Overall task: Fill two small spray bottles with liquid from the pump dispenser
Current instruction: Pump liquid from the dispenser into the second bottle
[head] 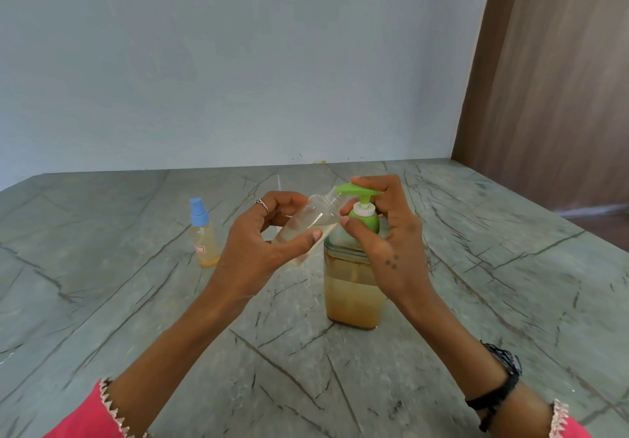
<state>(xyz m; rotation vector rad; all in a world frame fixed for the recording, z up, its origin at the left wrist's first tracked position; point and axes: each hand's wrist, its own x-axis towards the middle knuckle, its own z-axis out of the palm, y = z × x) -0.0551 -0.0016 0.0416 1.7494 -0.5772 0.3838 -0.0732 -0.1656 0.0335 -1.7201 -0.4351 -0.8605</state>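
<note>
Clear uncapped bottle tilted, neck under green pump; left hand grips it, right hand fingers curled over pump.

- Location type: domestic interior, most likely a home counter or table; the exact room cannot be determined.
- Work surface: grey-green stone slab with dark veins, set against the wall.
- Wall: plain, painted pale blue, unfinished at the base joint.
- Right side: brown wood-grain panel, resembling a door or cupboard.
- Contents: household items only, a pump dispenser and small spray bottle.
</note>
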